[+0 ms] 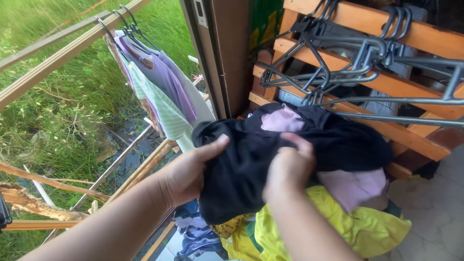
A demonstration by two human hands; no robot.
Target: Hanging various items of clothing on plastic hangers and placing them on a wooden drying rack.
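Black garment (251,164) pinched by left hand (186,176) and right hand (288,166), each grip curled closed.

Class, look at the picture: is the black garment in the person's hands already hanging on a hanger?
No: both hands grip the black garment, bunched and off any hanger.

left hand (186,174) + right hand (289,166): gripping black garment (241,164) | below: yellow cloth (367,227) | above: grey hangers (348,63)

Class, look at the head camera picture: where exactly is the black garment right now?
The black garment is at centre frame, held between the left hand and right hand, above the yellow cloth and below the grey hangers.
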